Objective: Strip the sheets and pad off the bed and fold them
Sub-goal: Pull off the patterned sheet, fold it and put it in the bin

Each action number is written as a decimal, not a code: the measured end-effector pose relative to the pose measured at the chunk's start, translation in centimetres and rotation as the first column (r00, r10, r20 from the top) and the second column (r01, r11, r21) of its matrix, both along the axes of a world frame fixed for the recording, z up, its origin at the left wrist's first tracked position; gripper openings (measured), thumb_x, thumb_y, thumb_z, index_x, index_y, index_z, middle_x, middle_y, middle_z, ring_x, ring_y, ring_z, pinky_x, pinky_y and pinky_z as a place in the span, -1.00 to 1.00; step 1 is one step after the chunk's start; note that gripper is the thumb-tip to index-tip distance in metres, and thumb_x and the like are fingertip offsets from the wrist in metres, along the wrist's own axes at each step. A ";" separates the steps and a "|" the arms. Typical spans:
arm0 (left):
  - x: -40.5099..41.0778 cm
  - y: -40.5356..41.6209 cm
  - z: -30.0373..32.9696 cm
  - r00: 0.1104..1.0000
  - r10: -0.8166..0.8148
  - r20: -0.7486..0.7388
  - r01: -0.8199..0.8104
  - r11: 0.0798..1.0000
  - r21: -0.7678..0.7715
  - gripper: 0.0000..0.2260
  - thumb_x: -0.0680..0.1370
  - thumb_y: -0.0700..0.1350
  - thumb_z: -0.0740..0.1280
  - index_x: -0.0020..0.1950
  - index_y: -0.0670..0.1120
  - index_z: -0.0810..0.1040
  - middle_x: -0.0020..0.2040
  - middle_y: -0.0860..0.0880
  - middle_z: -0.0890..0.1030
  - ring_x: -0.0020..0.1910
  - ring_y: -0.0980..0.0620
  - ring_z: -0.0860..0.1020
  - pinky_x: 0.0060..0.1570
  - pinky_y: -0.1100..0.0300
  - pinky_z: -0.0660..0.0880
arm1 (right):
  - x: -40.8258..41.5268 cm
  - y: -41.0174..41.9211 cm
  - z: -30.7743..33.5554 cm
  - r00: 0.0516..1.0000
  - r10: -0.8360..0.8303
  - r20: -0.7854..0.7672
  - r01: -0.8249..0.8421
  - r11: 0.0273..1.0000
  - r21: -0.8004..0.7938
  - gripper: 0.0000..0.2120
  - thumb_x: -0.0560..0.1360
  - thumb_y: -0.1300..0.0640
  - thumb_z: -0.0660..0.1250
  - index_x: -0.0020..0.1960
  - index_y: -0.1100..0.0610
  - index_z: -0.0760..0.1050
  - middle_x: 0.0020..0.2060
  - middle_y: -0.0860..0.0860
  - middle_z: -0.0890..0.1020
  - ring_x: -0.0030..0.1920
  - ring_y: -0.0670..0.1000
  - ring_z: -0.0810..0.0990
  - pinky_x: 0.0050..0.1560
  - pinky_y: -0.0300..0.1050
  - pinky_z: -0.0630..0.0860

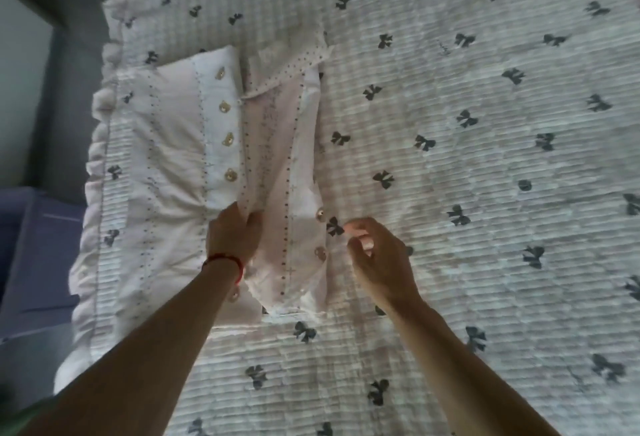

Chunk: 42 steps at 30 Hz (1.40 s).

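My left hand (232, 235) pinching the folded buttoned sheet (221, 172), my right hand (375, 255) curled, holding nothing, bow-print pad (467, 193) beneath, blue box (31, 245) beside bed, no readable writing
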State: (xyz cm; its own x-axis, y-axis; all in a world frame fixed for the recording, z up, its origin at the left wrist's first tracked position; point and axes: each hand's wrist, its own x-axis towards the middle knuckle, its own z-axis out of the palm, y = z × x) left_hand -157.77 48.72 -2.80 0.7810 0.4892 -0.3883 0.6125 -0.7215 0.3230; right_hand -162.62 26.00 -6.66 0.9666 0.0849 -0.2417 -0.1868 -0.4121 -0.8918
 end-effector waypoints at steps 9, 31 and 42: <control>-3.0 -0.2 -1.1 0.983 0.168 0.079 -0.147 0.964 -0.221 -0.89 0.58 -0.08 0.35 0.04 -0.09 0.57 -0.18 -0.07 0.62 -0.15 -0.15 0.64 -0.18 0.01 0.67 | 4.1 6.2 -1.8 0.927 0.001 -0.376 -0.054 0.990 -0.129 -0.71 0.56 -0.06 0.33 0.12 0.14 0.52 -0.09 0.04 0.59 -0.09 0.07 0.59 -0.21 -0.14 0.42; -1.6 -3.6 3.0 0.868 0.496 0.036 -0.400 0.740 -0.540 -0.76 0.59 -0.05 0.38 0.18 -0.17 0.55 -0.01 -0.14 0.67 -0.04 -0.16 0.67 0.00 -0.09 0.65 | 2.0 -0.9 2.7 0.512 0.189 -0.838 0.105 0.954 0.280 -0.54 0.61 -0.16 0.31 0.15 0.27 0.55 0.08 0.24 0.68 0.00 0.21 0.71 0.05 0.19 0.67; -1.7 1.8 4.9 0.927 0.366 0.080 -0.297 0.848 -0.440 -0.71 0.59 -0.04 0.40 0.22 -0.19 0.59 0.00 -0.15 0.69 0.00 -0.19 0.67 0.06 -0.16 0.63 | 0.7 2.9 3.3 0.312 0.208 -0.927 0.730 0.572 0.374 -0.55 0.49 0.03 0.51 0.18 0.36 0.55 0.00 0.26 0.66 -0.07 0.16 0.60 0.03 0.05 0.55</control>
State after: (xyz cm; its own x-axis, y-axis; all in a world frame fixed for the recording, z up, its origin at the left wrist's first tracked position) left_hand -159.44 50.49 2.08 0.6674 0.5517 -0.5002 0.7084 -0.2632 0.6549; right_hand -161.88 28.93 -3.37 0.2162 0.4411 -0.8710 -0.9016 0.4326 -0.0047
